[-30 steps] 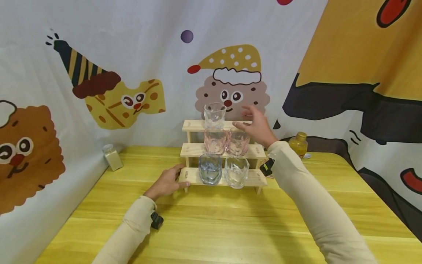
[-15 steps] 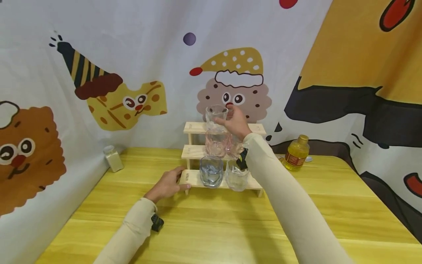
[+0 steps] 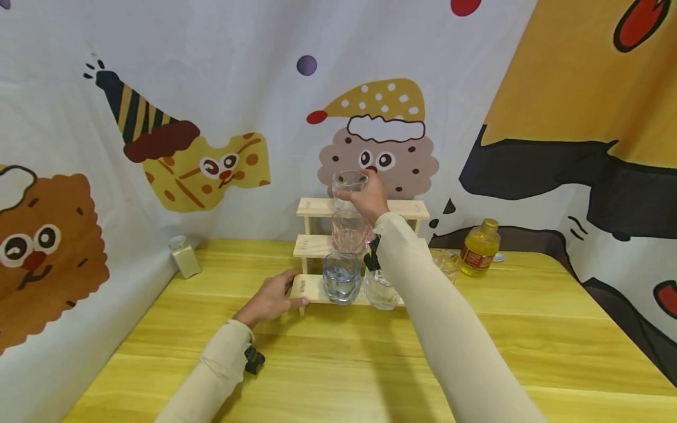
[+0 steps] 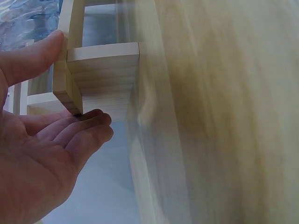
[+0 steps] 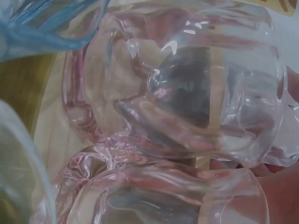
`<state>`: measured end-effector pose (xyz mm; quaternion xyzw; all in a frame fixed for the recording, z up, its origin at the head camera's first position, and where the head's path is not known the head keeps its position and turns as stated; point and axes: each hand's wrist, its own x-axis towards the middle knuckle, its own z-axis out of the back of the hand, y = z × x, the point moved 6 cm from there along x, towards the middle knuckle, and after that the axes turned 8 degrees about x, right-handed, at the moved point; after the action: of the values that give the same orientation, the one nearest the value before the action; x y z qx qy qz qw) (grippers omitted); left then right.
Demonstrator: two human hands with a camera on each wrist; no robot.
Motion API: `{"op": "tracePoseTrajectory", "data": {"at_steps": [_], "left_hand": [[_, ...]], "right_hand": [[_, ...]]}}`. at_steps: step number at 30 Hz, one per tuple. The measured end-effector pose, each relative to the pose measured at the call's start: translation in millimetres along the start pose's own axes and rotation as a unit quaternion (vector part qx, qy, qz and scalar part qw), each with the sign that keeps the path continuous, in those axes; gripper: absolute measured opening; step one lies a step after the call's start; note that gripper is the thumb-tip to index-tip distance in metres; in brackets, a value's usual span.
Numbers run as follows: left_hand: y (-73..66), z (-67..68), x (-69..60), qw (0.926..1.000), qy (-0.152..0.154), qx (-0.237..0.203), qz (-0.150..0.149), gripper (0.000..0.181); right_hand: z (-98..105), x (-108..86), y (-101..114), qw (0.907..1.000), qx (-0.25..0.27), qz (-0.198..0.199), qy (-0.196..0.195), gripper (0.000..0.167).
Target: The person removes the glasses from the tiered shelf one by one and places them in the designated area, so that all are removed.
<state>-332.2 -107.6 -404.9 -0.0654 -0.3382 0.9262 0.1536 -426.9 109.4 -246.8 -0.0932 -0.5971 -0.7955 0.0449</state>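
Observation:
A three-tier wooden stand point(image 3: 314, 207) bears several wavy drinking glasses. My left hand point(image 3: 267, 299) grips the left end of its lowest shelf; the left wrist view has the thumb on one side of the board point(image 4: 70, 86) and the curled fingers on the other. On the top tier my right hand point(image 3: 372, 197) holds a clear glass point(image 3: 342, 183) between thumb and fingers. Below it stands a pink glass point(image 3: 348, 234), with a second pink glass point(image 5: 154, 203) beside it, mostly hidden by my wrist in the head view. The lowest tier carries a blue glass point(image 3: 341, 283) and another clear glass point(image 3: 382, 294).
A yellow bottle point(image 3: 478, 249) stands on the wooden table point(image 3: 296, 376) to the right, near an amber-tinted glass point(image 3: 448, 264) partly behind my sleeve. At the far left is a small pale jar point(image 3: 184, 258). A printed cloth point(image 3: 275, 70) hangs close behind the stand.
My right hand has moved left from the right side of the top tier and taken hold of the clear glass there. The left hand has stayed at the lowest shelf.

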Motion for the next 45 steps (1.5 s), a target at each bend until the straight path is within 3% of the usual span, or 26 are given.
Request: {"op": "tracePoseTrajectory", "data": {"at_steps": [8,16,23,33,45], "left_hand": [[-2.8,2.4,0.4,1.0000,-0.006,0.003,-0.006,0.073],[-3.2,1.1,-0.3,0.9998,-0.015,0.002,-0.009,0.071],[-0.5,-2.1,-1.1,0.9999,-0.003,-0.015,-0.007,0.073],[-0.8,0.2,-0.2,1.0000,-0.004,-0.002,0.000,0.076],[0.4,-0.1,0.9,1.0000,0.001,-0.007,-0.002,0.076]], "right_hand": [[0,0.5,4,0.9999,0.006,0.008,-0.005,0.085],[3,-3.0,6,0.9990,-0.006,0.017,-0.041,0.080],[8,-2.7,10,0.9986,0.012,0.026,-0.045,0.085],[40,-11.2,37,0.9965,0.012,0.075,-0.035,0.081],[82,-35.0,45,0.9958,-0.007,0.087,-0.028,0.078]]}}
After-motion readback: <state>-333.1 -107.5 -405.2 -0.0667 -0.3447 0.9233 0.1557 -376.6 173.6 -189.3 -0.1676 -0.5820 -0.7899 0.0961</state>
